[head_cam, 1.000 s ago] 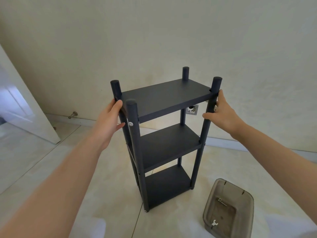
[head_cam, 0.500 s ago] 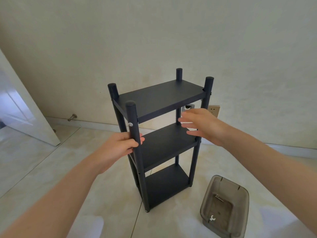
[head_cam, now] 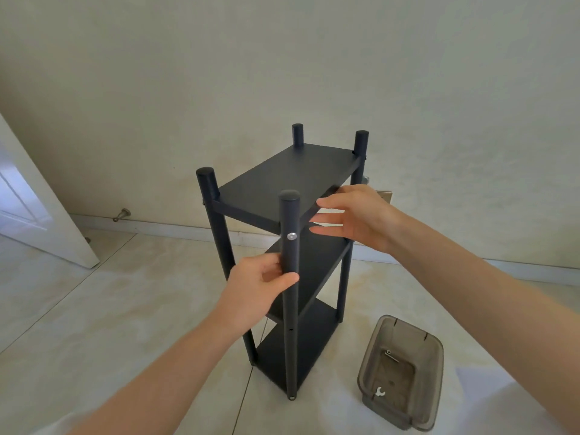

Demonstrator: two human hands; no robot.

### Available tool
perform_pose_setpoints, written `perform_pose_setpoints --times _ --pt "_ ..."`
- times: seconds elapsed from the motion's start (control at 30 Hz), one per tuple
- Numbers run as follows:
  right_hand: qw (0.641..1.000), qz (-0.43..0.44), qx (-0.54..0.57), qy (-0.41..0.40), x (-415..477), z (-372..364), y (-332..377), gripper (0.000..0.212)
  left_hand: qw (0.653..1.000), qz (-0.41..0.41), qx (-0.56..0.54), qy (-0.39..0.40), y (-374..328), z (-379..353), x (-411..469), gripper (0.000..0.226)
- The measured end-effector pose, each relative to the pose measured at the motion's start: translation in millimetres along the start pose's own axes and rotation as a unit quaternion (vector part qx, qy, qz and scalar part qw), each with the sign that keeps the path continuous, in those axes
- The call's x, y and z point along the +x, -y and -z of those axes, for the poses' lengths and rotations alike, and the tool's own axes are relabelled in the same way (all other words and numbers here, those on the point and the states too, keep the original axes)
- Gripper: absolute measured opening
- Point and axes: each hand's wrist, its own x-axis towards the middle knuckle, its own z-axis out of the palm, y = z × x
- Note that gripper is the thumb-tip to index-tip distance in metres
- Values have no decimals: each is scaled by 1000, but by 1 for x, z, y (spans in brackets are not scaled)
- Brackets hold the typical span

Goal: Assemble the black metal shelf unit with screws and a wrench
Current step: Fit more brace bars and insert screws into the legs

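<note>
The black metal shelf unit [head_cam: 282,180] stands upright on the tiled floor, with three shelves and four round posts. A silver screw head [head_cam: 291,236] shows on the nearest post, just under the top shelf. My left hand [head_cam: 257,287] grips that nearest post below the screw, thumb across its front. My right hand [head_cam: 354,218] hovers at the top shelf's right long edge, fingers straight and spread, holding nothing. A small silver wrench [head_cam: 380,392] and a screw [head_cam: 391,356] lie in a grey plastic bin.
The translucent grey bin [head_cam: 433,381] sits on the floor to the shelf's right. A white door [head_cam: 37,221] stands open at the left, with a door stop [head_cam: 122,214] on the baseboard. A wall socket [head_cam: 384,196] shows behind my right hand.
The shelf unit has turned, its near post now facing me. My left hand keeps its grip on that post. My right hand rose from the middle shelf to the top shelf's edge.
</note>
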Motion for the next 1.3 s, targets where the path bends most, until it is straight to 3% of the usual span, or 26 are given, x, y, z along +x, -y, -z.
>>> perform_pose_setpoints --times 0.1,0.17,0.3,0.4,0.5,0.6,0.77,0.87,1.07,1.17,1.3 --pt "1000 3 30 2 -2 12 0 19 996 42 -78 33 8 -20 -4 31" --pt "1000 3 12 13 -6 19 -2 25 981 121 -154 6 18 -29 -8 25" --pt "996 -24 -28 80 -16 17 -11 27 911 341 -229 -45 42 -42 -5 28" --pt "990 -40 -76 112 -22 3 -18 47 879 412 -238 -16 55 -51 -1 41" --pt "988 -34 -96 116 -28 -5 -21 45 863 431 -261 8 68 -61 6 47" --pt "986 -29 -114 115 -34 -4 -26 44 840 437 -320 -4 74 -74 12 30" --pt "980 83 -178 17 -46 -4 -37 27 828 418 -373 -11 73 -100 14 16" --pt "979 98 -181 2 -53 9 -32 39 820 414 -394 -6 69 -111 15 14" --pt "980 95 -175 -18 -67 41 -28 34 814 399 -420 42 68 -137 8 19" --pt "982 84 -166 -40 -73 46 -30 46 814 393 -425 43 68 -145 5 20" --pt "983 100 -145 -47 -74 49 -38 31 826 372 -422 43 73 -149 3 15"
